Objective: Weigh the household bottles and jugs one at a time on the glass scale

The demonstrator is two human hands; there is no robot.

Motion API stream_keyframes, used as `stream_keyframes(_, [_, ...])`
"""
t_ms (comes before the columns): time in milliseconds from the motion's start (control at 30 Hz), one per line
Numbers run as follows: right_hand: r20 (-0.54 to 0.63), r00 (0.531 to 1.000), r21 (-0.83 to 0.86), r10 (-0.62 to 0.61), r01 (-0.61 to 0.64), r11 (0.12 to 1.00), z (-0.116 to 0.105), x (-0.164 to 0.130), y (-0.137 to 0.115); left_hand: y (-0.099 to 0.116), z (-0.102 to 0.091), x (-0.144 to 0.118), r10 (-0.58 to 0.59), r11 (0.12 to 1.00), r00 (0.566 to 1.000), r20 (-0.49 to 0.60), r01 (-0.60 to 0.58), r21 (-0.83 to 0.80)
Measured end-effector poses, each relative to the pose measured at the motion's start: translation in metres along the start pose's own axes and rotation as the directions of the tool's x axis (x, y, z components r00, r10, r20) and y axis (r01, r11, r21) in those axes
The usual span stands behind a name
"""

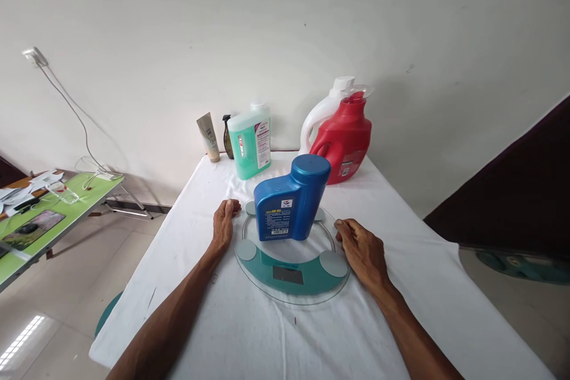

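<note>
Between the two hands, a blue bottle [289,202] stands upright on a round glass scale [291,276], its long axis vertical, its wide capped neck offset toward the right hand's side and its printed label facing the camera, the writing too small to read. The left hand [222,224] lies flat and empty on the white tablecloth [249,338], fingers loosely curled, just beside the scale's left rim. The right hand [361,250] rests open and empty at the right rim, holding nothing.
</note>
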State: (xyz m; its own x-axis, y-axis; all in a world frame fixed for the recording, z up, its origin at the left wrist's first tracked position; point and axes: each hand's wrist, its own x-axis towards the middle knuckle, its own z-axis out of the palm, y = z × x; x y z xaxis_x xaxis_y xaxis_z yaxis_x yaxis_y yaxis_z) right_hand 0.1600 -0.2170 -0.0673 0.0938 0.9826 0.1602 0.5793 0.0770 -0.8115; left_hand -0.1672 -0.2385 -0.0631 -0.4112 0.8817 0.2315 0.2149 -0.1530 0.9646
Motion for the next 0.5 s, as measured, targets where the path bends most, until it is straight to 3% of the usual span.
stream_keyframes(500, [0.002, 1.0, 0.002, -0.012, 0.012, 1.0, -0.0009, -0.0018, -0.0026, 0.0053, -0.0016, -0.002, 0.004, 0.999, 1.0, 0.014, -0.004, 0.038])
